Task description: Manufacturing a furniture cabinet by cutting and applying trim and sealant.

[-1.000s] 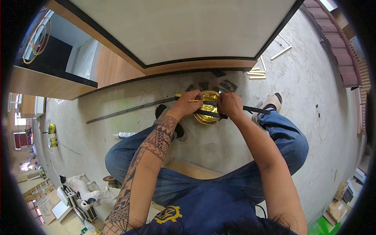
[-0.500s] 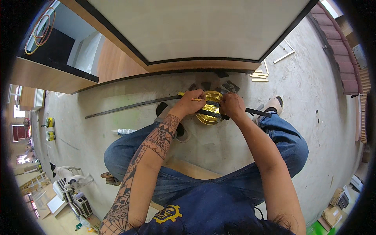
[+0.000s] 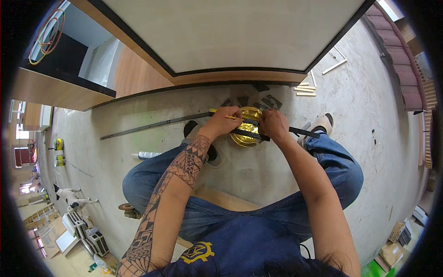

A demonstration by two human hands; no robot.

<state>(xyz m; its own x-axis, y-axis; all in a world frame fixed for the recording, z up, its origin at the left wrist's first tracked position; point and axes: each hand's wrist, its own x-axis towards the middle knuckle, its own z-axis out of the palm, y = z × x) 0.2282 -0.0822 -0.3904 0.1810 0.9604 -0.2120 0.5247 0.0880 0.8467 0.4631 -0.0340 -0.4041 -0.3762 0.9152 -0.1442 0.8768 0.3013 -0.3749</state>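
Note:
A round, shiny gold tin (image 3: 247, 141) sits on the floor between my feet. Across it lies a long dark strip (image 3: 157, 123) that reaches far out to the left. My left hand (image 3: 224, 119) is closed on this strip above the tin's left side, with a slim yellow pencil-like stick (image 3: 230, 117) showing at its fingers. My right hand (image 3: 274, 123) pinches the strip's right part, fingertips partly hidden. A shorter black strip (image 3: 249, 134) crosses the tin nearer to me. Another black length (image 3: 304, 132) shows to the right of my right hand.
A large cabinet with a pale panel (image 3: 230, 37) stands just ahead. Dark scraps (image 3: 271, 101) lie by its base, pale wooden sticks (image 3: 305, 89) to the right. A white tube (image 3: 148, 155) rests beside my left knee. Cans (image 3: 58, 144) and a black-and-white dog (image 3: 74, 197) are farther left.
The dog at the far left has moved a little up and to the left. Both my hands, the strips and the tin stay nearly where they were.

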